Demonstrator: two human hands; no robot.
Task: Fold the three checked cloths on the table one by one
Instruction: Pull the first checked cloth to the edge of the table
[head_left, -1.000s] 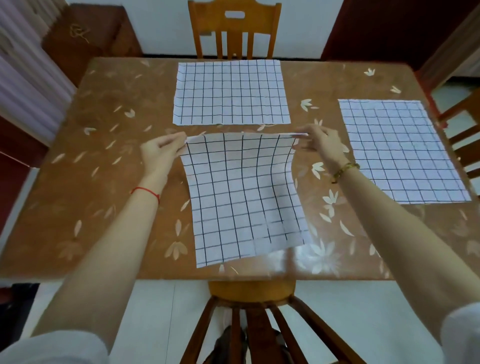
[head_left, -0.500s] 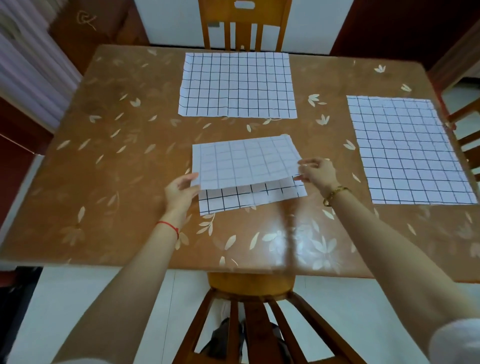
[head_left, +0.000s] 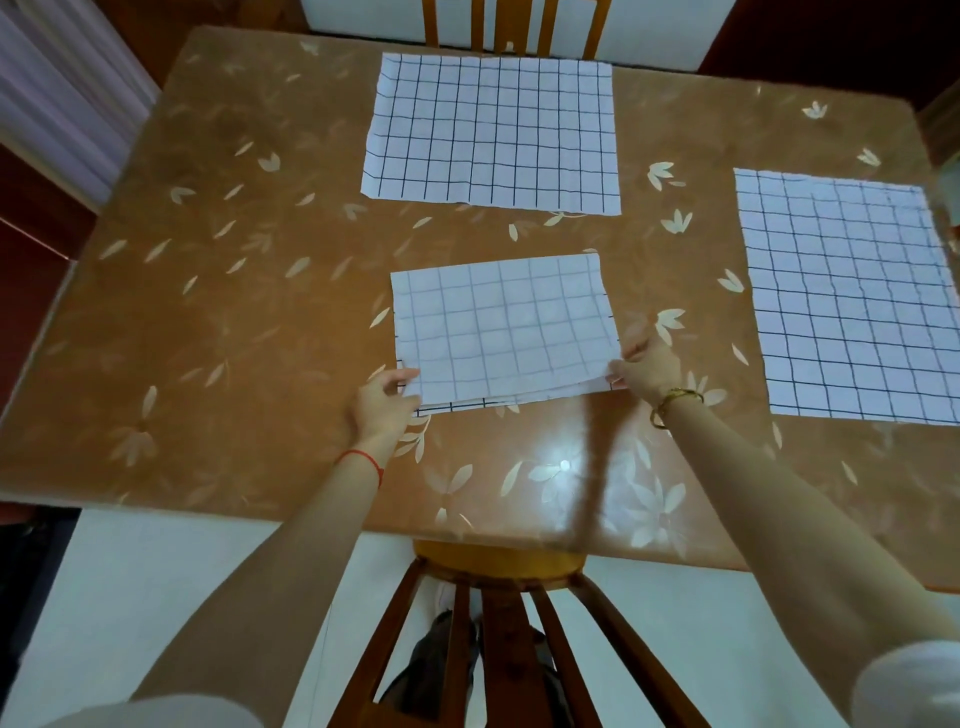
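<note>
We see the middle cloth (head_left: 501, 332) lying doubled over on the table (head_left: 218, 322), in front of the person and a little in from the near edge. Its upper layer shows the grid only faintly (the paler side faces up), and a thin strip of the darker-lined lower layer peeks out along the near edge. We find the left hand (head_left: 382, 402) at the near left corner, thumb and curled fingers pinching the upper layer there. The right hand (head_left: 647, 364) is at the near right corner, its fingertips closed on the cloth's edge in the same way.

Beyond it, the far cloth (head_left: 493, 135) lies flat and unfolded toward the table's far side, apart from the middle one. The right-side cloth (head_left: 847, 291) also lies flat, well off to the right.

We note a red string (head_left: 363, 460) on the left wrist and a gold bracelet (head_left: 675, 402) on the right. A wooden chair (head_left: 498, 623) stands at the near edge, and another chair (head_left: 514, 26) at the far side.
</note>
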